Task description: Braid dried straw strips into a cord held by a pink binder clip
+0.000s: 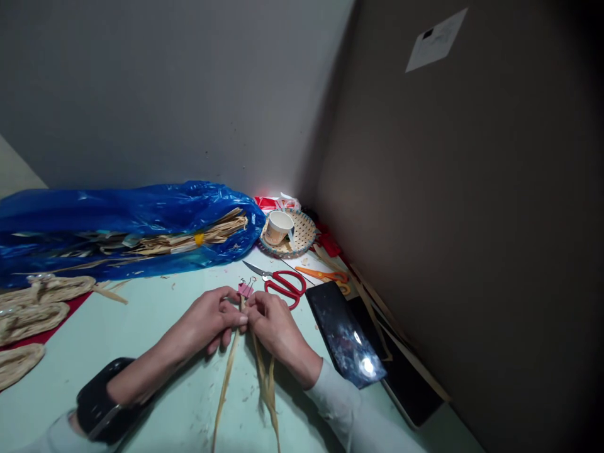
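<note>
Long tan straw strands (268, 390) run from a pink binder clip (246, 289) toward the table's near edge. My left hand (214, 318) pinches the strands just below the clip, thumb against the fingers. Right beside it, my right hand (268, 318) is closed on the strands too, its fingertips nearly meeting the left thumb. One strand hangs apart on the left, and others trail below the right hand. Behind the right hand lie red-handled scissors (285, 286) with their blades parted. The exact crossing of the strands is hidden by my fingers.
A blue plastic bag (141, 207) with a straw bundle (207, 236) lies along the wall. Beyond the scissors are a woven basket (302, 242) holding a paper cup (279, 226), and orange scissors (325, 275). A dark tablet (346, 333) lies right; woven straw pieces (35, 318) lie left.
</note>
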Demonstrator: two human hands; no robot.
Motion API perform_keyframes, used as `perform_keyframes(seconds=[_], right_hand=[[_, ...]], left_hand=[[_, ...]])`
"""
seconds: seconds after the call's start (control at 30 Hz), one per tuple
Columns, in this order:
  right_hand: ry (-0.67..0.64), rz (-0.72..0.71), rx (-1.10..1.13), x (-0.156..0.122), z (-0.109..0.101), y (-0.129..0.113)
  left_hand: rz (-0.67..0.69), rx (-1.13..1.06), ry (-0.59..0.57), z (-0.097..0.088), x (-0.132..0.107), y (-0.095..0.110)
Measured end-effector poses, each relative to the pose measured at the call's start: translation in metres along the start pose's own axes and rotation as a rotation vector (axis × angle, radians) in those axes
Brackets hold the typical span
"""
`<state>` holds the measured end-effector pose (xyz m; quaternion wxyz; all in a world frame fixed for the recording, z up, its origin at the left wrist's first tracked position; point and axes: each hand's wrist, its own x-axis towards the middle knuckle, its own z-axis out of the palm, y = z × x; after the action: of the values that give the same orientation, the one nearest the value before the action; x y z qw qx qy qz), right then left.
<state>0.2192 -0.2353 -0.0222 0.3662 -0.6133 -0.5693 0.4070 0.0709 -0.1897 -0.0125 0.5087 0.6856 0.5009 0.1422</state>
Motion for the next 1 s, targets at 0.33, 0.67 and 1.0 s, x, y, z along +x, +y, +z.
perform_keyframes(seconds=[0.33,0.67,1.0], right_hand=[[-0.024,-0.014,-0.149,0.001,-0.005,-0.001],[-0.022,-0.028,-0.214,0.001,-0.005,0.001],[-0.051,-0.102,-0.267,-0.008,-0.011,-0.006]], left_hand=[[0.145,0.135,0.134,-0.012,0.003,-0.001],[0.066,-0.039,0.135,0.001,0.002,-0.006],[-0.069,-0.198,0.131,0.007,0.008,-0.008]])
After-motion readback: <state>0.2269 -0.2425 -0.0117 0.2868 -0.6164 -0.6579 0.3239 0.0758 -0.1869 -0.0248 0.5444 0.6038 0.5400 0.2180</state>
